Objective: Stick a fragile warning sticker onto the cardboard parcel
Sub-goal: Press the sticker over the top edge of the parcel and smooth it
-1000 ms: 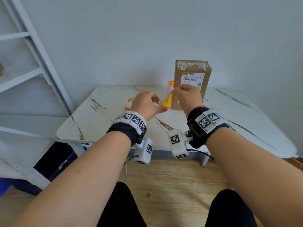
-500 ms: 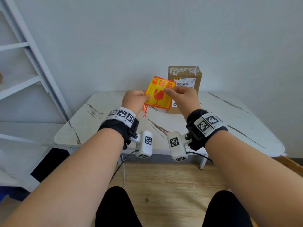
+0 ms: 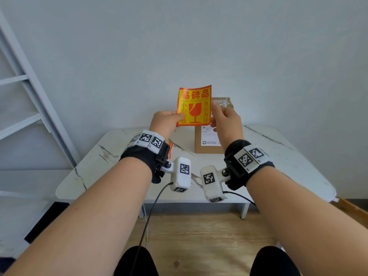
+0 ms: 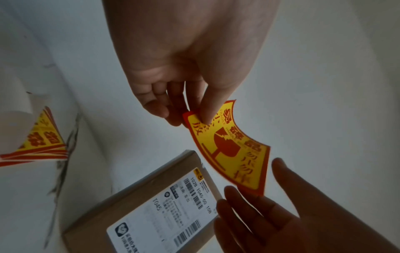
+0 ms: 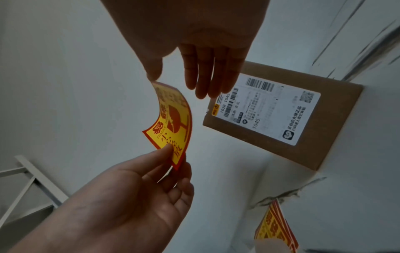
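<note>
Both hands have lifted the fragile sticker higher since a moment ago. Left hand is pinching its left edge, right hand is hanging open-fingered beside it, above the parcel standing on the marble table against a plain white wall.

White marble-patterned bench stands against a plain pale wall. Wood floor below. White shelf frame at left.

Parcel front half hidden behind sticker; shipping label print illegible.
</note>
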`<control>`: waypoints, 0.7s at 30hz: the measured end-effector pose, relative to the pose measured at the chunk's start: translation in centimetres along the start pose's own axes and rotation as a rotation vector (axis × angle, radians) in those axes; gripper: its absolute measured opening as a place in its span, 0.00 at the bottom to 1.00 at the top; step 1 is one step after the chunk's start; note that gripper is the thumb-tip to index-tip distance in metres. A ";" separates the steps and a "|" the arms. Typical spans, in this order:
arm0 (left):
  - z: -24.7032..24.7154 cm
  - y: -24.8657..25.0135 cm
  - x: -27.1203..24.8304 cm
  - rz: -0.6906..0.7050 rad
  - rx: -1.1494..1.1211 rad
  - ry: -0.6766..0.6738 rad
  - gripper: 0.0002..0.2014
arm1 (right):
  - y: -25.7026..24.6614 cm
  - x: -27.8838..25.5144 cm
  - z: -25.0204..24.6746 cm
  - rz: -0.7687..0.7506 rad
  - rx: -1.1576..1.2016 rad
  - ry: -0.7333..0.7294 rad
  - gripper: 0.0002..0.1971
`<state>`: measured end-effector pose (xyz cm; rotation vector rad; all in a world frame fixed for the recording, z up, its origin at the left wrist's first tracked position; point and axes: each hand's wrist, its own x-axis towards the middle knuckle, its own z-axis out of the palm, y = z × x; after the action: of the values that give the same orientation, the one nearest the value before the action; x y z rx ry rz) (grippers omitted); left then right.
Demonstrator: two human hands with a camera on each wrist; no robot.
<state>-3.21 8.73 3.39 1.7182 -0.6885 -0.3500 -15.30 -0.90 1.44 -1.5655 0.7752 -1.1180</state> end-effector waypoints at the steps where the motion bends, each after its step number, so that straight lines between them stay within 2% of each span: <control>1: 0.3 0.2 0.4 0.003 -0.003 -0.009 0.17 | 0.0 0.3 -0.2 -0.021 -0.008 0.015 0.19; 3: 0.8 0.7 1.1 0.013 0.006 -0.031 0.16 | -0.2 1.1 -0.7 -0.066 -0.037 0.038 0.10; 6: 1.6 1.4 2.1 0.032 -0.015 -0.041 0.16 | -0.4 2.5 -1.4 -0.074 -0.078 0.052 0.03; 14: 2.5 2.7 4.7 0.063 -0.016 -0.124 0.16 | -1.2 5.8 -2.5 -0.060 -0.145 0.092 0.05; 18: 3.5 3.7 5.9 0.060 -0.037 -0.121 0.13 | -1.5 7.4 -3.4 -0.040 -0.132 0.105 0.13; 21: 4.4 4.1 6.6 0.062 -0.032 -0.117 0.14 | -1.4 8.2 -3.8 -0.062 -0.181 0.083 0.15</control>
<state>-1.59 0.71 6.97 1.6522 -0.8153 -0.4190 -15.94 -9.14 5.26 -1.7125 0.9098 -1.1905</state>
